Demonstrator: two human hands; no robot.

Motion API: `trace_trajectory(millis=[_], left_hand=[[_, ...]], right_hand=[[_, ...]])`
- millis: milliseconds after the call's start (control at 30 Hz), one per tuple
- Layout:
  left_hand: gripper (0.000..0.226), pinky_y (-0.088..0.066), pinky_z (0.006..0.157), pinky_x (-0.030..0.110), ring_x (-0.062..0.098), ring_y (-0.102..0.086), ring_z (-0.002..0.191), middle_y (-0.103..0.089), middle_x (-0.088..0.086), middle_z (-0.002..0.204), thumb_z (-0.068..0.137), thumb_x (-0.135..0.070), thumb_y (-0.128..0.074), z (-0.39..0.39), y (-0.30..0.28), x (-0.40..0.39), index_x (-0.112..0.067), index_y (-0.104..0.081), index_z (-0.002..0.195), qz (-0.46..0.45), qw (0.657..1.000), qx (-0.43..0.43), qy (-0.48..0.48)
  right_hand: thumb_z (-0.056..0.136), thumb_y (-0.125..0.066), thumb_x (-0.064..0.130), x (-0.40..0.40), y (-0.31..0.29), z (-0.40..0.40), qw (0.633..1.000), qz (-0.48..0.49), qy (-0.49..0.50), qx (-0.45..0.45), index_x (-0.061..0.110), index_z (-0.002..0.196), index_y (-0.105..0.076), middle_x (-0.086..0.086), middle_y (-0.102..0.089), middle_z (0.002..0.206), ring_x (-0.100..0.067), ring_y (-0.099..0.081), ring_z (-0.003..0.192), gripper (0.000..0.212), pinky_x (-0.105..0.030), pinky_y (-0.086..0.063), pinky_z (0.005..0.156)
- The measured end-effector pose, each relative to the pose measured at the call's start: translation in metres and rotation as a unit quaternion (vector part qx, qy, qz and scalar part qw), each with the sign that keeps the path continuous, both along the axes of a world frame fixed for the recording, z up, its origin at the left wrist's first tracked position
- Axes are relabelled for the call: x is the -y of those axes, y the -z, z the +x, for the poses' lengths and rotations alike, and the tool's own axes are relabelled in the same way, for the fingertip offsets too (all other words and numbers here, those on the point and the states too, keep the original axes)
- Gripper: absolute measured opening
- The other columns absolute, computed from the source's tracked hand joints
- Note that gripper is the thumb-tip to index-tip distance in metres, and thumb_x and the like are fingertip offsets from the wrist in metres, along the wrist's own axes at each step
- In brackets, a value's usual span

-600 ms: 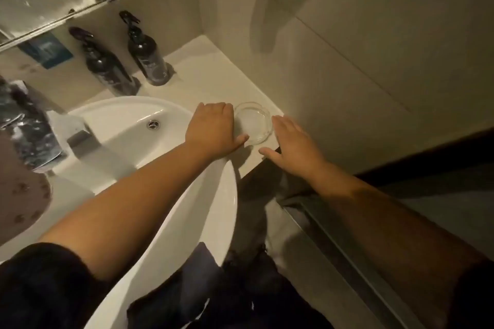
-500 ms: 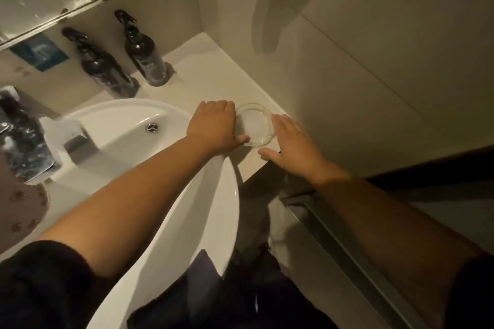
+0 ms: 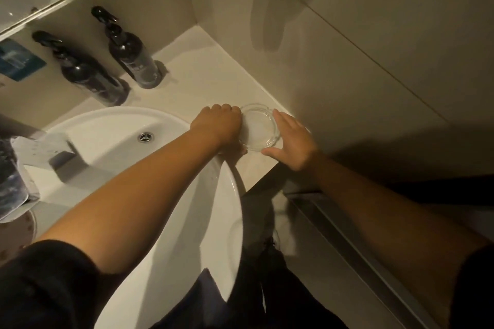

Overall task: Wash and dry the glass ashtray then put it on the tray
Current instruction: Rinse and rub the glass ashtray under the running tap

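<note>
- The left hand (image 3: 217,125) is curled at the left edge of the round clear glass ashtray (image 3: 258,128), knuckles up, fingers touching its rim; whether the fingertips have hooked under the edge cannot be told.
- The right hand (image 3: 292,141) lies flat and spread against the ashtray's right edge, thumb reaching along the near side, so the two hands bracket the dish without a lift showing.
- The ashtray sits upright on the pale stone counter (image 3: 213,83), just beside the right rim of the oval white ceramic basin (image 3: 112,125), close to the beige wall behind.
- Judged from its thick walls, the ashtray is likely heavy for its size, rigid and breakable; a knock against the ceramic basin could chip it.
- Bare glass gives little grip and will be slicker once wet, so the sounder hold is probably across the outer wall, thumb on one side and fingers opposite, or both hands cupping the rim.
- Washing has not begun: no water shows in the basin, and the square chrome tap (image 3: 57,159) stands at the basin's left side.
- Two dark pump bottles (image 3: 133,60) stand beyond the basin against the wall.
- No tray can be made out.
</note>
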State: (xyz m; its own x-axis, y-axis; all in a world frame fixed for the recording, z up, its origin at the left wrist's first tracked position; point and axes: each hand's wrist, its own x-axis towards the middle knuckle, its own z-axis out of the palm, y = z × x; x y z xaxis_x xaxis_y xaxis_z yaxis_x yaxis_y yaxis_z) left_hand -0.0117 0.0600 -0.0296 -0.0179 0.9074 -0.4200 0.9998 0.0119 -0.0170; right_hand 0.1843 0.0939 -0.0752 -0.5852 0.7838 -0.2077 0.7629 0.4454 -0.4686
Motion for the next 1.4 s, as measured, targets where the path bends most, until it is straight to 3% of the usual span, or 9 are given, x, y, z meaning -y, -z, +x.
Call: trace_trajectory(millis=[300, 433, 600, 733, 833, 933, 1100, 1233, 1400], left_hand=[[0.075, -0.043, 0.072, 0.033, 0.029, -0.059, 0.095, -0.061, 0.01, 0.113, 0.061, -0.05, -0.083, -0.007, -0.021, 0.007, -0.011, -0.052, 0.118, 0.043, 0.983, 0.168, -0.053], [0.078, -0.044, 0.083, 0.034, 0.028, -0.056, 0.107, -0.059, 0.009, 0.124, 0.065, -0.038, -0.086, -0.017, -0.045, 0.027, -0.012, -0.048, 0.128, 0.092, 0.944, 0.306, -0.087], [0.093, -0.042, 0.086, 0.03, 0.022, -0.054, 0.109, -0.051, 0.007, 0.133, 0.069, -0.038, -0.083, -0.027, -0.071, 0.061, -0.012, -0.03, 0.141, 0.143, 0.908, 0.371, -0.134], [0.094, -0.047, 0.098, 0.043, 0.021, -0.057, 0.114, -0.048, 0.003, 0.135, 0.071, -0.03, -0.084, -0.034, -0.081, 0.093, -0.016, -0.024, 0.142, 0.145, 0.85, 0.464, -0.204], [0.096, -0.051, 0.095, 0.037, 0.011, -0.063, 0.106, -0.048, -0.001, 0.137, 0.072, -0.03, -0.081, -0.036, -0.079, 0.122, -0.027, -0.019, 0.144, 0.149, 0.805, 0.518, -0.25], [0.096, -0.048, 0.099, 0.037, 0.011, -0.057, 0.118, -0.04, 0.001, 0.144, 0.071, -0.025, -0.079, -0.035, -0.075, 0.154, -0.031, -0.018, 0.146, 0.146, 0.7, 0.623, -0.317], [0.055, -0.053, 0.092, 0.042, 0.032, -0.055, 0.12, -0.048, 0.011, 0.136, 0.094, -0.026, -0.058, -0.018, -0.059, 0.209, -0.024, -0.029, 0.142, 0.223, 0.437, 0.741, -0.459], [0.033, -0.056, 0.086, 0.04, 0.027, -0.059, 0.116, -0.054, 0.009, 0.133, 0.101, -0.031, -0.045, -0.01, -0.041, 0.239, -0.028, -0.044, 0.134, 0.311, 0.345, 0.684, -0.563], [0.033, -0.057, 0.08, 0.043, 0.028, -0.059, 0.114, -0.057, 0.009, 0.129, 0.096, -0.038, -0.051, -0.021, -0.03, 0.262, -0.031, -0.049, 0.129, 0.361, 0.245, 0.668, -0.603]], right_hand=[[0.077, -0.079, 0.037, -0.006, -0.022, 0.005, 0.997, -0.014, 0.01, -0.076, 0.015, 0.152, -0.023, -0.006, -0.029, 0.158, -0.022, -0.028, 0.143, 0.097, -0.025, -0.019, 0.108], [0.075, -0.08, 0.041, -0.006, -0.053, 0.002, 0.995, 0.012, -0.005, -0.102, 0.02, 0.152, -0.024, -0.001, -0.03, 0.157, -0.016, -0.028, 0.142, 0.097, -0.026, -0.022, 0.111], [0.072, -0.08, 0.046, -0.001, -0.092, -0.013, 0.992, 0.019, -0.043, -0.116, 0.025, 0.152, -0.026, 0.003, -0.032, 0.156, -0.013, -0.031, 0.139, 0.099, -0.022, -0.021, 0.105], [0.073, -0.08, 0.046, 0.013, -0.115, -0.025, 0.986, 0.033, -0.095, -0.131, 0.027, 0.151, -0.026, 0.005, -0.033, 0.155, -0.011, -0.032, 0.137, 0.097, -0.023, -0.026, 0.105], [0.074, -0.08, 0.045, 0.024, -0.122, -0.037, 0.981, 0.032, -0.138, -0.13, 0.028, 0.151, -0.024, 0.005, -0.031, 0.156, -0.014, -0.032, 0.139, 0.097, -0.024, -0.025, 0.104], [0.074, -0.08, 0.045, 0.039, -0.119, -0.053, 0.975, 0.013, -0.177, -0.132, 0.028, 0.152, -0.022, 0.006, -0.028, 0.157, -0.013, -0.029, 0.14, 0.098, -0.025, -0.025, 0.106], [0.073, -0.079, 0.051, 0.079, -0.1, -0.084, 0.963, -0.006, -0.248, -0.106, 0.032, 0.15, -0.022, 0.007, -0.031, 0.155, -0.017, -0.038, 0.136, 0.098, -0.027, -0.03, 0.101], [0.073, -0.077, 0.054, 0.111, -0.084, -0.104, 0.947, -0.02, -0.305, -0.102, 0.03, 0.151, -0.023, 0.005, -0.033, 0.155, -0.016, -0.037, 0.136, 0.098, -0.026, -0.029, 0.101], [0.074, -0.079, 0.047, 0.139, -0.081, -0.129, 0.931, -0.036, -0.347, -0.113, 0.024, 0.151, -0.025, 0.002, -0.034, 0.155, -0.016, -0.036, 0.137, 0.097, -0.023, -0.028, 0.103]])
